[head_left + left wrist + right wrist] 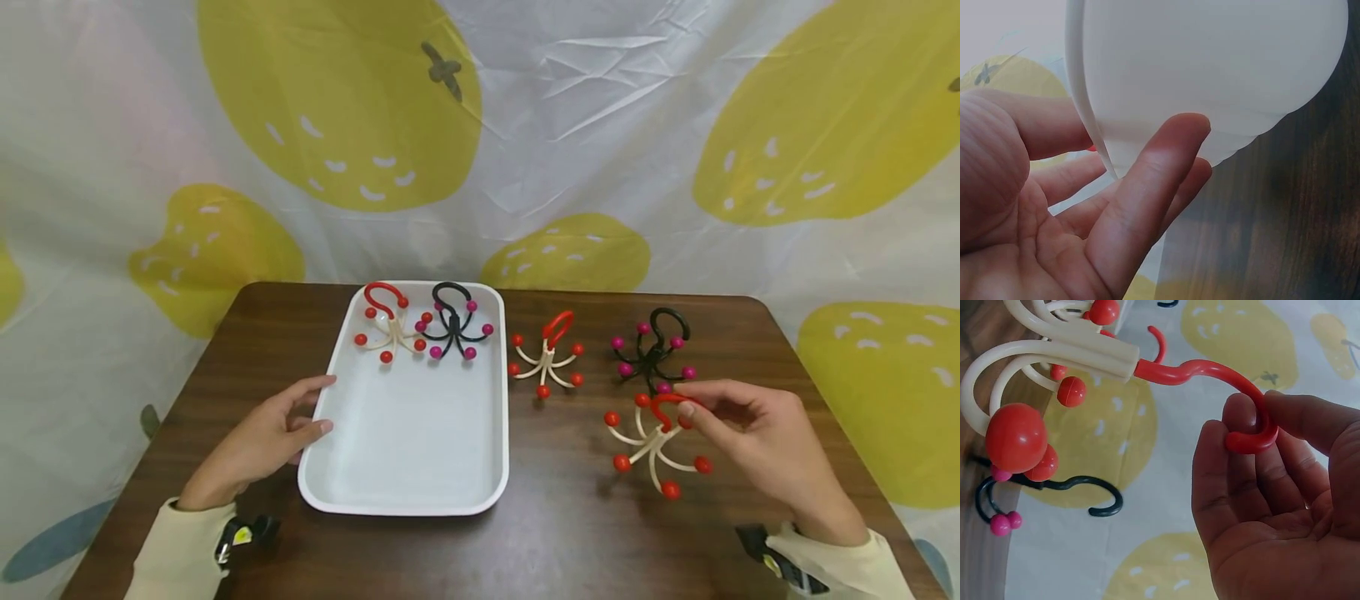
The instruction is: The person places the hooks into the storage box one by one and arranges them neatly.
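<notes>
Head view shows the right hand (757, 442) pinching the red hook of a cream multi-arm hanger with red ball tips (654, 446), which stands on the dark wooden table (555, 533) to the right of the white tray (408, 433). Right wrist view confirms the grip: thumb and fingers (1241, 425) are curled round the red hook's bend, with the cream arms and red balls pointing away from the palm. Just behind that hanger stands a black hanger with magenta balls (652, 350), near the fingertips but apart from them. Between it and the tray stands another cream and red hanger (547, 358). Inside the tray, at its far end, lie a cream and red hanger (386, 325) and a black and magenta hanger (452, 329), side by side and touching. The left hand (262, 442) rests at the tray's left rim with relaxed, nearly straight fingers; left wrist view shows its fingers (1154, 187) against the rim, holding nothing. Behind the table hangs a white curtain with yellow fruit prints (337, 100).
</notes>
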Demonstrator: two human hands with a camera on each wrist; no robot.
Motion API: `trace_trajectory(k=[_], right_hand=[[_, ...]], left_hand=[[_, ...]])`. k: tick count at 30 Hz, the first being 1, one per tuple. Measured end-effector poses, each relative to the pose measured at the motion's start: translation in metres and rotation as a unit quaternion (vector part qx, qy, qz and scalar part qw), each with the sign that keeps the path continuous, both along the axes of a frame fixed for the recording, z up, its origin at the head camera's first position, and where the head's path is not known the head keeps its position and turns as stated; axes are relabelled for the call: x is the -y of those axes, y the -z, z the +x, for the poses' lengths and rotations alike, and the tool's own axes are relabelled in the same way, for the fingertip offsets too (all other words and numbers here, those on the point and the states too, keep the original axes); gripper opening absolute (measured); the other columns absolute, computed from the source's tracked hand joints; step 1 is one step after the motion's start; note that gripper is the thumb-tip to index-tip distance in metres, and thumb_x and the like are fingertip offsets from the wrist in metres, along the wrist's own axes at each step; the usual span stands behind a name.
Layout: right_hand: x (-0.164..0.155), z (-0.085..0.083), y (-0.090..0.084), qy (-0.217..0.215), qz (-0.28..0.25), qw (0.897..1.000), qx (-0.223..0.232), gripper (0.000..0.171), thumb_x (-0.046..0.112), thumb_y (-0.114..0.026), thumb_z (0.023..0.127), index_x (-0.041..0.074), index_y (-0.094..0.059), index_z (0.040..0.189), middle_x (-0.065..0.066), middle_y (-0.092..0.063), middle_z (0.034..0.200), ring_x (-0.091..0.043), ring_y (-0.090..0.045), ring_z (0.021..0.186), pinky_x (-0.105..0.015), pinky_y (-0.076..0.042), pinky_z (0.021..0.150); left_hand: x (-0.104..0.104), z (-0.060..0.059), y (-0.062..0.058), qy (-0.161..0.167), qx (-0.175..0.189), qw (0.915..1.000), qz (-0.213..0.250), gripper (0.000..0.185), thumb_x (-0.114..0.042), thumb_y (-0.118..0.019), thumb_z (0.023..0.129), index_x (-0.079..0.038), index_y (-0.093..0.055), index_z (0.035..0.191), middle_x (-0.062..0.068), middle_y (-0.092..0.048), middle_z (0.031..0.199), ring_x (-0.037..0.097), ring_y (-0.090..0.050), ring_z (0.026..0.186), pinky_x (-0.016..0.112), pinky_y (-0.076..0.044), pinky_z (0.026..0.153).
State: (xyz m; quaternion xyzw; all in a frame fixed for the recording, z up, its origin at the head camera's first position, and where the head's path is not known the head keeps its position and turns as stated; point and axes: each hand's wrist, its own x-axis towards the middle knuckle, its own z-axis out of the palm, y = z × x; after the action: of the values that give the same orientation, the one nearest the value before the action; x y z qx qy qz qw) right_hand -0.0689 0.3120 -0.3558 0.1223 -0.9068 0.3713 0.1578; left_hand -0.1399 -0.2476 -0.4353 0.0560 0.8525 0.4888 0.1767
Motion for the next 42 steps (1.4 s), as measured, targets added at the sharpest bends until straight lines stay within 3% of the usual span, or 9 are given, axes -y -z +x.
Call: trace_trajectory(k=[13, 16, 27, 37, 42], right_hand=[[0.024, -0.01, -0.02, -0.014, -0.029, 0.999, -0.016, 0.025, 0.0, -0.081, 0.091, 0.015, -0.082, 0.111, 0.006, -0.082, 0.092, -0.004, -0.073, 0.069, -0.016, -0.055, 0.061], [0.03, -0.017, -0.022, -0.019, -0.042, 0.999, -0.016, 0.024, 0.001, -0.081, 0.092, 0.014, -0.082, 0.111, 0.009, -0.081, 0.093, -0.006, -0.072, 0.068, -0.017, -0.055, 0.061], [0.049, -0.038, -0.027, -0.061, -0.093, 0.994, -0.013, 0.019, 0.002, -0.078, 0.095, 0.01, -0.081, 0.111, 0.003, -0.082, 0.095, -0.009, -0.075, 0.072, -0.019, -0.058, 0.063], [0.065, -0.047, -0.027, -0.075, -0.128, 0.989, -0.016, 0.017, 0.002, -0.078, 0.095, 0.006, -0.081, 0.111, 0.009, -0.08, 0.097, -0.01, -0.073, 0.07, -0.02, -0.055, 0.057], [0.072, -0.052, -0.029, -0.086, -0.134, 0.987, -0.015, 0.017, 0.003, -0.078, 0.095, 0.006, -0.081, 0.111, 0.005, -0.081, 0.097, -0.009, -0.074, 0.071, -0.021, -0.056, 0.058]], left_hand=[[0.001, 0.0, -0.001, 0.0, -0.007, 0.9999, 0.01, 0.07, -0.014, -0.072, 0.102, -0.013, -0.038, 0.163, 0.029, -0.05, 0.149, 0.037, -0.071, 0.118, 0.041, -0.066, 0.071], [0.002, 0.0, -0.002, 0.0, -0.009, 0.9999, 0.014, 0.07, -0.013, -0.072, 0.102, -0.013, -0.038, 0.163, 0.029, -0.051, 0.148, 0.037, -0.071, 0.117, 0.041, -0.066, 0.071], [0.002, -0.002, -0.001, 0.004, 0.001, 0.9996, 0.028, 0.071, -0.015, -0.072, 0.101, -0.013, -0.037, 0.163, 0.029, -0.048, 0.151, 0.04, -0.069, 0.122, 0.044, -0.067, 0.074], [0.001, -0.003, -0.001, -0.001, 0.008, 0.9997, 0.024, 0.072, -0.013, -0.072, 0.101, -0.013, -0.037, 0.164, 0.029, -0.049, 0.15, 0.036, -0.071, 0.117, 0.044, -0.067, 0.072], [0.001, -0.004, -0.001, -0.001, 0.009, 0.9997, 0.021, 0.072, -0.013, -0.072, 0.101, -0.014, -0.036, 0.164, 0.028, -0.049, 0.15, 0.034, -0.072, 0.114, 0.043, -0.066, 0.072]])
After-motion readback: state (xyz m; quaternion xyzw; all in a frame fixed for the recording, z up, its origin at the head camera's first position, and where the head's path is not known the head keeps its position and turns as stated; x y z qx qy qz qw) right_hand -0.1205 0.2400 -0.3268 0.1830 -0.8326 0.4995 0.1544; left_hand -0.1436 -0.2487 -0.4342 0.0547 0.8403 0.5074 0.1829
